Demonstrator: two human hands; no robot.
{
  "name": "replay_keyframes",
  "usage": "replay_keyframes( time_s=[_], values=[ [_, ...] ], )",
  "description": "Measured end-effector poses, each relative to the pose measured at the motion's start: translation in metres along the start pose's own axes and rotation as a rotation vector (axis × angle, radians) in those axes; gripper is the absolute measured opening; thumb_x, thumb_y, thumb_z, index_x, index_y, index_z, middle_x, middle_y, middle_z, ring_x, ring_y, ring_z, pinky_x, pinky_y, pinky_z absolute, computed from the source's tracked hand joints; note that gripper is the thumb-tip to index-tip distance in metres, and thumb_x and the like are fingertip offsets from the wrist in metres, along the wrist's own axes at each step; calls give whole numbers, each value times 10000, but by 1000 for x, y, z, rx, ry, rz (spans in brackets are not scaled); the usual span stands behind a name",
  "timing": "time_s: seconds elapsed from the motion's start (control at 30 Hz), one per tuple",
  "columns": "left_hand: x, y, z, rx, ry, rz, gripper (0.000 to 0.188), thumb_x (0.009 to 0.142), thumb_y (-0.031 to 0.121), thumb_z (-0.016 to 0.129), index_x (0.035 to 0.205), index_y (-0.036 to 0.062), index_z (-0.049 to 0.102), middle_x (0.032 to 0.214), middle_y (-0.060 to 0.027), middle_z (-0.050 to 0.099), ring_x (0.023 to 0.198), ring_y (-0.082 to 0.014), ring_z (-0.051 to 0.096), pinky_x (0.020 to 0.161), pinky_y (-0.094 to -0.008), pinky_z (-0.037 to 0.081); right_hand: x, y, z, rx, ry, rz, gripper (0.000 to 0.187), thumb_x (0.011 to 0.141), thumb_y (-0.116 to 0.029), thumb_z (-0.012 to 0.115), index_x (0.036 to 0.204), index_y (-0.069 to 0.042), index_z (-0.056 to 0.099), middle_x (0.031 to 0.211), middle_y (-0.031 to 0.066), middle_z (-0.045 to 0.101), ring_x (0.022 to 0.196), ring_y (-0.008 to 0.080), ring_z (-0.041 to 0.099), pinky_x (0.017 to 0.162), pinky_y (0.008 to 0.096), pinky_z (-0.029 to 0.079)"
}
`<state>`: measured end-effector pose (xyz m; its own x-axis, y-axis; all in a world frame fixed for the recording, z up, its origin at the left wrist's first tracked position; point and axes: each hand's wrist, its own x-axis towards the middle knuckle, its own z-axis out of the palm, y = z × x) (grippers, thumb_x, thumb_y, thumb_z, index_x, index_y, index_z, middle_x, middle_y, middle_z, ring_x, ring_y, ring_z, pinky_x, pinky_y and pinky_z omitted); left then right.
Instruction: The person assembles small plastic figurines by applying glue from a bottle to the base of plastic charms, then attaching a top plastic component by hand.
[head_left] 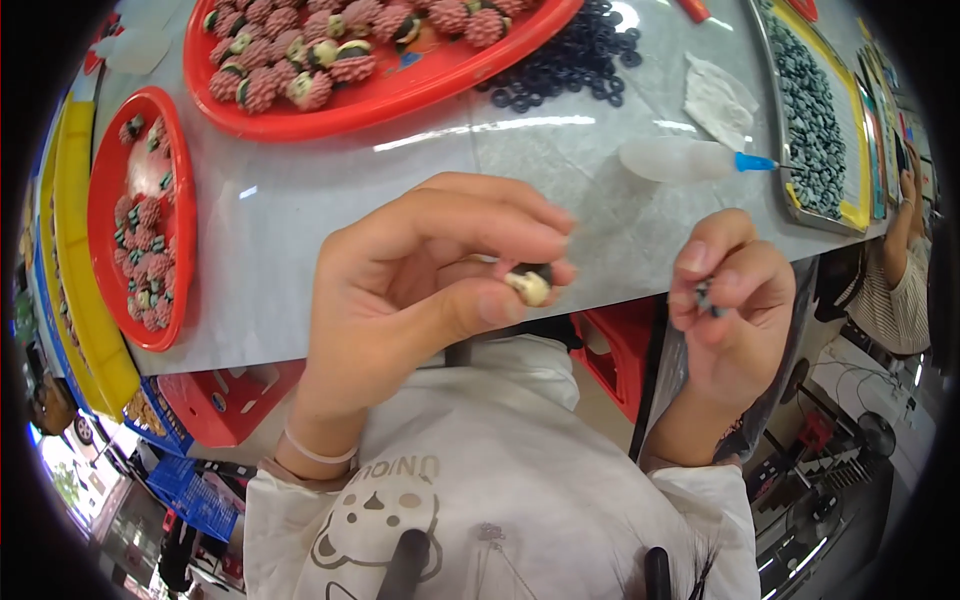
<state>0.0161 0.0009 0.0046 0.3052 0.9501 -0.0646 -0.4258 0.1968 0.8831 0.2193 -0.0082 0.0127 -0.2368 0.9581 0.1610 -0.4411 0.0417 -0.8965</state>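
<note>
My left hand (400, 265) is closed over the table's near edge. Thumb and fingers pinch a small cream-and-black molded piece (530, 285), partly hidden by the fingers. To its right, my right hand (740, 300) is also closed, its fingertips gripping a tiny grey-green piece (704, 297) whose shape is mostly covered. The two hands are apart. Beyond them lies a translucent squeeze bottle (675, 159) with a blue needle tip, its point toward a metal tray (790, 190) of small grey-green pieces.
A large red tray (300, 125) of pink bumpy pieces stands at the far side, beside a pile of dark rings (575, 60). A smaller red tray (183, 225) sits left. Crumpled tissue (718, 102) lies behind the bottle. Another person's arm (897, 225) shows at far right.
</note>
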Motion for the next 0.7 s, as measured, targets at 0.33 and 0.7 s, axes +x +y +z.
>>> replay_keyframes(
  time_s=[0.33,0.7],
  values=[
    [-5,-2,-4,-86,28,-3,365,695,212,665,897,-24,473,861,-151,543,703,-184,582,558,-248,504,10,3,41,-507,16,-33,219,653,-17,664,818,-5,519,867,148,512,710,167,532,623,223,438],
    [-5,-4,-10,-55,-32,41,352,668,210,687,863,-9,493,817,-124,537,677,-147,569,565,-229,500,14,8,46,-745,-56,-302,210,627,62,638,799,-5,539,790,184,557,629,171,558,524,215,449]
  ],
)
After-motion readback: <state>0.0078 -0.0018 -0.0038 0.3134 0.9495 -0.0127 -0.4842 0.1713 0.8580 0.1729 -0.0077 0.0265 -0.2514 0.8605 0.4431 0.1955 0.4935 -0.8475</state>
